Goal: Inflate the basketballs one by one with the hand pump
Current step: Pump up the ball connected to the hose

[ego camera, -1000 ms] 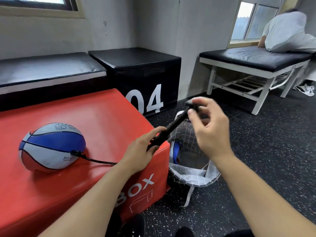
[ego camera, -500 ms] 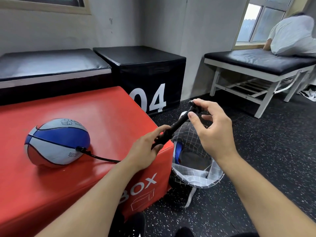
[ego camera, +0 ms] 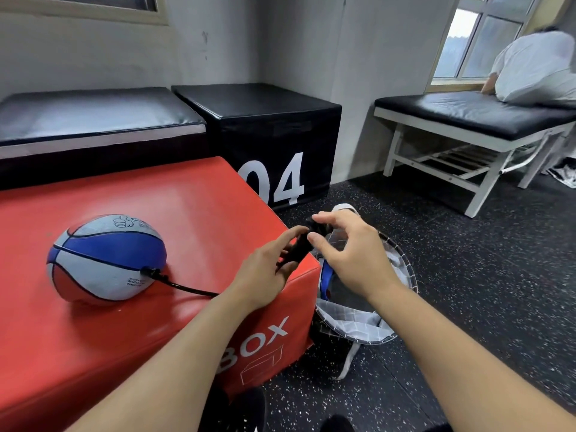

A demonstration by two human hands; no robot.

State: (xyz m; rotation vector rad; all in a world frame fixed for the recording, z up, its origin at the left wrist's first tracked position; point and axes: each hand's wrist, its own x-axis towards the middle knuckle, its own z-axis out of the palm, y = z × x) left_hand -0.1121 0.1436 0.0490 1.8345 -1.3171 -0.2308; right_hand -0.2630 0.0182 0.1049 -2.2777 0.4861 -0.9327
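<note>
My left hand (ego camera: 265, 275) and right hand (ego camera: 349, 254) clamp the pump (ego camera: 299, 247), seemingly collapsed, over the "BOX"-marked red box (ego camera: 187, 213) edge.

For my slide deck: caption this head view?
Both hands grip a black hand pump hosed to a limp blue-white-red basketball on a red box.

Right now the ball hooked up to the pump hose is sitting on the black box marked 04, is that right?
Not quite. In the head view the ball with the pump hose plugged in sits on the red box, not on the black box marked 04, which stands behind it.
</note>
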